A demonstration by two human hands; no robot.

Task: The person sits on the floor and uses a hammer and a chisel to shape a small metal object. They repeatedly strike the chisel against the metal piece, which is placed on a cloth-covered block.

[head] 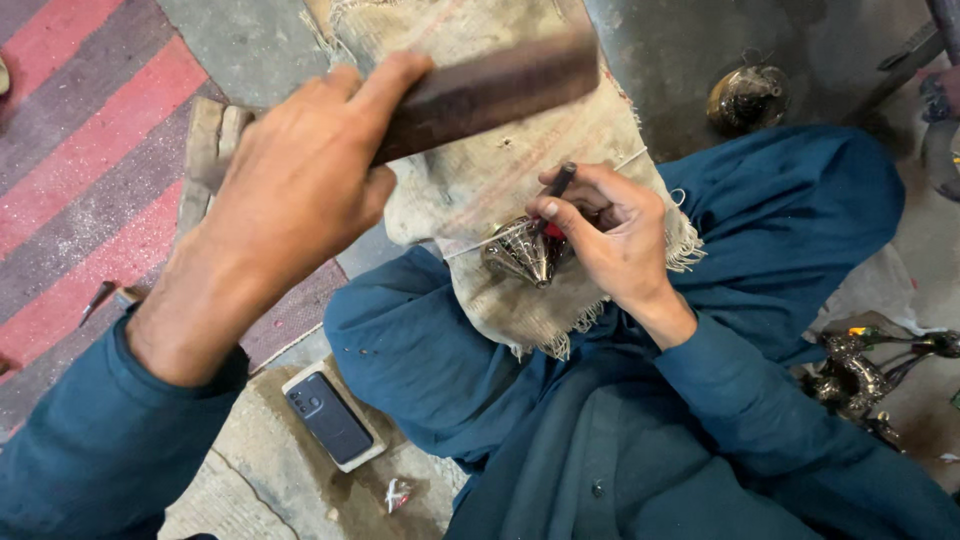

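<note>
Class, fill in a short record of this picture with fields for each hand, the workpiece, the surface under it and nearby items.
Left hand: left hand raised, gripping a dark wooden mallet block
Right hand: right hand holds a thin punch tool against the workpiece
Workpiece: engraved metal cone, shiny, lying on its side
Surface: frayed burlap cloth over the lap
Nearby: smartphone on the floor, metal parts at right

You had a single view, from the camera on your head, which faced steeply down over your lap and sat close to both hands. Your left hand (290, 190) loomed nearest the lens, with your right hand (610, 235) lower and farther beyond it.
</note>
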